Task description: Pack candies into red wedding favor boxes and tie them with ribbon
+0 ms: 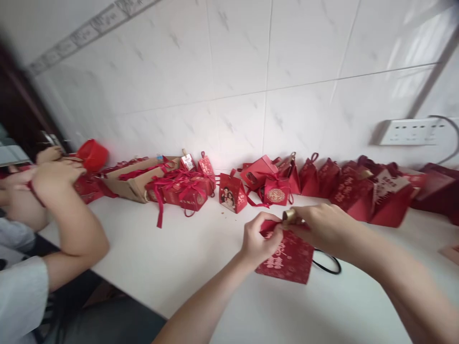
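Left hand: one, pinching the top left of the red box. Red box: printed, below and between both hands, at the counter. Gold-coloured piece: at the box's top, gripped by the right hand. Black loop: just beside the box.

Pink 囍 on front red box, lettering on other boxes unreadable

held box: printed card | gold cylinder: metallic-looking | ribbon: satiny cloth | wall tiles: glossy
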The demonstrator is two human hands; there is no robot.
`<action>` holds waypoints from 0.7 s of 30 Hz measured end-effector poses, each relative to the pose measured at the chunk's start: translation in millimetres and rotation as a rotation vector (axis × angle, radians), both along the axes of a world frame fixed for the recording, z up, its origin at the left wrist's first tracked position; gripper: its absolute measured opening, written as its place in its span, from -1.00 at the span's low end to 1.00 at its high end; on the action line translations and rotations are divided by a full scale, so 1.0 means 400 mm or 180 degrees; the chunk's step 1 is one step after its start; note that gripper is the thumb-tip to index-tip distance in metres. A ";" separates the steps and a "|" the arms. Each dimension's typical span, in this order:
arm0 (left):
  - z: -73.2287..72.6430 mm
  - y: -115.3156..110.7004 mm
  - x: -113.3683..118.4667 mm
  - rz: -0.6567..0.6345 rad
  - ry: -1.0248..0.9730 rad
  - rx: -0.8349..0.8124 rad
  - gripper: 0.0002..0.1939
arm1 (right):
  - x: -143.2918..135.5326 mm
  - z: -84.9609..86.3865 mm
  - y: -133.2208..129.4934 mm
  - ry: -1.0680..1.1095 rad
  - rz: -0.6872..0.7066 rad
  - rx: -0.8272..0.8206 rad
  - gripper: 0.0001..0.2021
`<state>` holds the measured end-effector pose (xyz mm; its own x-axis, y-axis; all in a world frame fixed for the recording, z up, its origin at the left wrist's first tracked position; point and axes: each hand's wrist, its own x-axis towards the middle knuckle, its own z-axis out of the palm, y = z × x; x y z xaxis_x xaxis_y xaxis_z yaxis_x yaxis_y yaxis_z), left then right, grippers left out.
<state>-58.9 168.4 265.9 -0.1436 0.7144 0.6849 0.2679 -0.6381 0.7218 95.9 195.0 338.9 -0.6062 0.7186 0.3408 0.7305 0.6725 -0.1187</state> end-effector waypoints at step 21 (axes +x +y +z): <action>-0.004 0.006 -0.012 0.0028 0.0307 0.0205 -0.98 | -0.021 0.063 -0.043 0.0043 -0.0147 -0.0233 -0.80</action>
<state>-63.5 171.0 264.2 -0.0807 0.6674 0.7403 0.3399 -0.6798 0.6499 87.5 177.8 364.2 -0.5675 0.7690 0.2943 0.7586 0.6273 -0.1765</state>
